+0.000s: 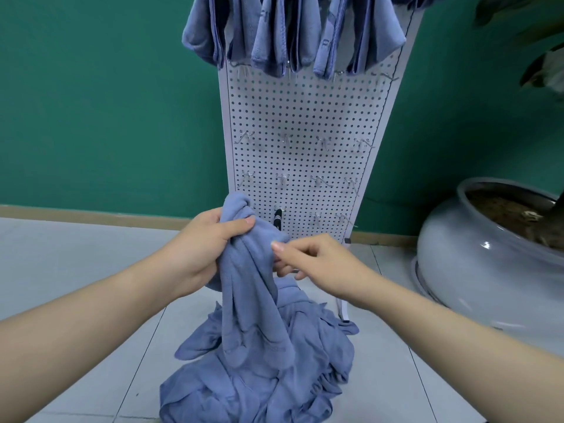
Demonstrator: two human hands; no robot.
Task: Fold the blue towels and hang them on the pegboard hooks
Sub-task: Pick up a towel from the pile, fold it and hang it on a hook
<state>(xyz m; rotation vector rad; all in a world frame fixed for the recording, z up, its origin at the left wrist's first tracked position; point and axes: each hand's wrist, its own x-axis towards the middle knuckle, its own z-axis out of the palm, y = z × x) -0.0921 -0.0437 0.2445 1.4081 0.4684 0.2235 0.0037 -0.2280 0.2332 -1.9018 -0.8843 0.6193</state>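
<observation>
My left hand (210, 239) grips a bunched blue towel (250, 288), fingers curled round the top, thumb pressed across the soft terry. My right hand (308, 257) pinches a fold of the same towel just beside it, thumb on top, other fingers curled under and partly hidden by the cloth. The towel hangs in long limp folds down to a crumpled pile (262, 370) of more blue cloth on the pale tiled floor (76, 270); can't tell how many towels are in it, and its bottom edge is cut off. Behind stands a white pegboard (302, 117), perforated metal with rows of thin wire hooks (283, 178), mostly bare. A small black item (278, 219) hangs low on it, too blurred to tell. Folded towels (274, 35) hang across the top, upper parts cut off. Right: a glossy round grey pot (476, 257) with soil, plant leaves blurred. Green matte wall (106, 102).
</observation>
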